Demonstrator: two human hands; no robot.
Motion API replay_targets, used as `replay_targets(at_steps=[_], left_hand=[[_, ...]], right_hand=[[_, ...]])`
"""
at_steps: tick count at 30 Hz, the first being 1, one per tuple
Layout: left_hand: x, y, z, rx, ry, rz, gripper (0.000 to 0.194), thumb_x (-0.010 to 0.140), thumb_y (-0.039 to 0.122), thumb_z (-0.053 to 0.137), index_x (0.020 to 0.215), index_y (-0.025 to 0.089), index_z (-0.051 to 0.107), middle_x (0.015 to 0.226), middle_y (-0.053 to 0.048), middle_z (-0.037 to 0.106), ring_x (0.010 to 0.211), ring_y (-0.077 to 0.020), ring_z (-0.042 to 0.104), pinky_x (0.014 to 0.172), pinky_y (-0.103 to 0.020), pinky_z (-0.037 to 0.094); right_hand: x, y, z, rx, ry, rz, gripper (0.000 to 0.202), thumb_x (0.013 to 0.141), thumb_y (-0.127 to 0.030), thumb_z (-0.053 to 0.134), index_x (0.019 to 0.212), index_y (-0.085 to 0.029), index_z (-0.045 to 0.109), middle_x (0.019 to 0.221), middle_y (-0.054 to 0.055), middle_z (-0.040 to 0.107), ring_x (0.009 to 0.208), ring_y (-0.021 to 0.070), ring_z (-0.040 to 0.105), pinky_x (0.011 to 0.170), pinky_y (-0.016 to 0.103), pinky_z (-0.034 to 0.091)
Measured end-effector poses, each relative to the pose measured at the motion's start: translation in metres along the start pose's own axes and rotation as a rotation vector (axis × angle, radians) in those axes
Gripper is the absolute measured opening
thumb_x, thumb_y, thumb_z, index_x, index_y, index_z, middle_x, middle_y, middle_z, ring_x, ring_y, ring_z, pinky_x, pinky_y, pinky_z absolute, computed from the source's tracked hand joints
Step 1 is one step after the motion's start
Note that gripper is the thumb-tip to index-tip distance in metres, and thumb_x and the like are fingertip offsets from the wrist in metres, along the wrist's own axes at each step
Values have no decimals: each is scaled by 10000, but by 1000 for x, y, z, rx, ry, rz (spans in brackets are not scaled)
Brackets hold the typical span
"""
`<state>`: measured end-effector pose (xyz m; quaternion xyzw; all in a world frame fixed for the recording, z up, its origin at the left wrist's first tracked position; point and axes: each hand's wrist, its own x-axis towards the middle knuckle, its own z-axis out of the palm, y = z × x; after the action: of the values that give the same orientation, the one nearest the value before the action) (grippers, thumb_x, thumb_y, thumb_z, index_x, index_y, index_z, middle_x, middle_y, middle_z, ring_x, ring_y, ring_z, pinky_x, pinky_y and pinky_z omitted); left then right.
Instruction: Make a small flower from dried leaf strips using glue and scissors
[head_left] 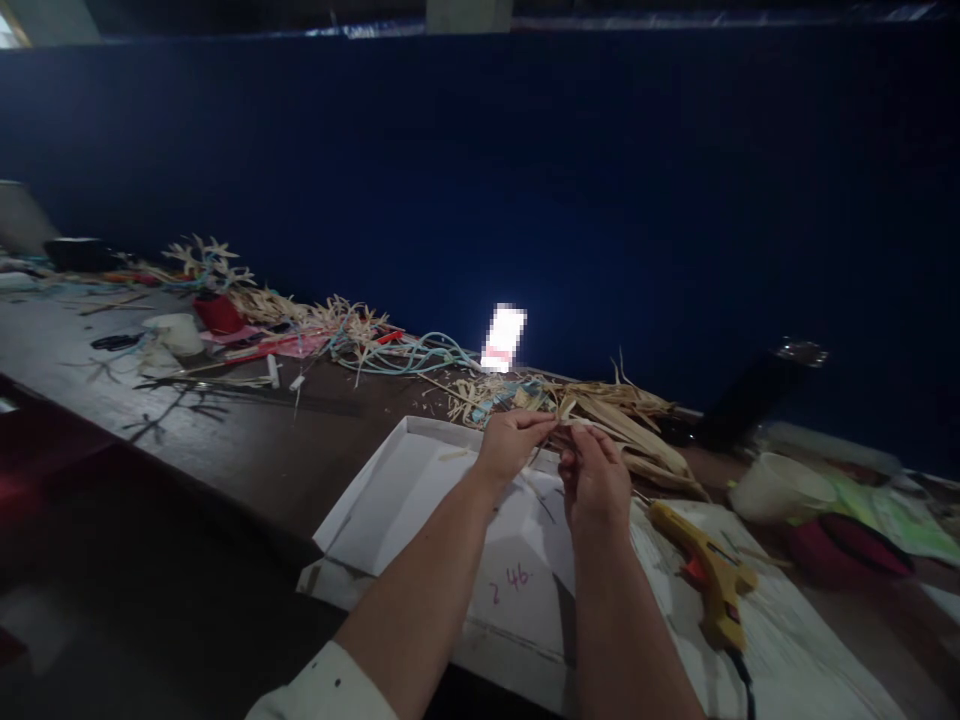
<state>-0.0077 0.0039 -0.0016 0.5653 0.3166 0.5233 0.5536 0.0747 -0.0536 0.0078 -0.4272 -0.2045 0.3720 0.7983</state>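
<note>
The left hand (pixel 517 442) pinches thumb and fingertips together on a small pale strip (pixel 567 408), held above the far right edge of a white box tray (pixel 364 490). The right hand (pixel 598 475) meets it just to the right, its thumb and curled fingers closed on the same strip; the exact grip is too small to make out. Below the hands, thin twig-like stems (pixel 541 497) lie in the tray, whose near part bears pink handwriting (pixel 512 581).

Just beyond the fingers, dried husks (pixel 637 410) spread to the right, and curly shavings (pixel 469 398) lie to the left. Right of the right forearm, a yellow glue gun (pixel 712 575) with a red trigger rests on papers (pixel 795 625). Farther right stand a white cup (pixel 780 488) and a dark pink pouch (pixel 847 550).

On the far side, a bright, blurred-out rectangle (pixel 504 338) leans near the dark blue partition (pixel 480 180). To its left run pale blue cords (pixel 424 355), then a red object (pixel 219 313) and a whitish cup-like container (pixel 178 335). Dark twigs (pixel 180 408) lie on the brown tabletop (pixel 262 465) at the left.
</note>
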Motion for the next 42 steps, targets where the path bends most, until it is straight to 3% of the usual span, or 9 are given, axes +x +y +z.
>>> replay_targets(at_steps=[24,31,42], left_hand=[[-4,8,-1,187,-58,57,199,695,227,677,864,146,742,888,-83,725,838,-180,655,782,-276,493],[-3,8,1,140,-45,-21,155,658,207,677,780,132,738,787,-60,725,735,-158,647,692,-251,495],[-3,6,0,71,-113,-72,192,650,213,673,802,105,723,760,-64,715,673,-138,625,675,-254,483]], right_hand=[[2,-3,-4,46,-46,-15,302,543,-264,780,742,-177,569,607,-65,573,405,15,410,335,110,278],[4,-3,-5,34,-60,-17,300,548,-259,775,743,-183,561,606,-64,570,408,15,400,343,107,275],[4,-4,-7,-6,-59,-44,304,555,-262,775,757,-192,559,589,-78,522,420,21,388,359,114,272]])
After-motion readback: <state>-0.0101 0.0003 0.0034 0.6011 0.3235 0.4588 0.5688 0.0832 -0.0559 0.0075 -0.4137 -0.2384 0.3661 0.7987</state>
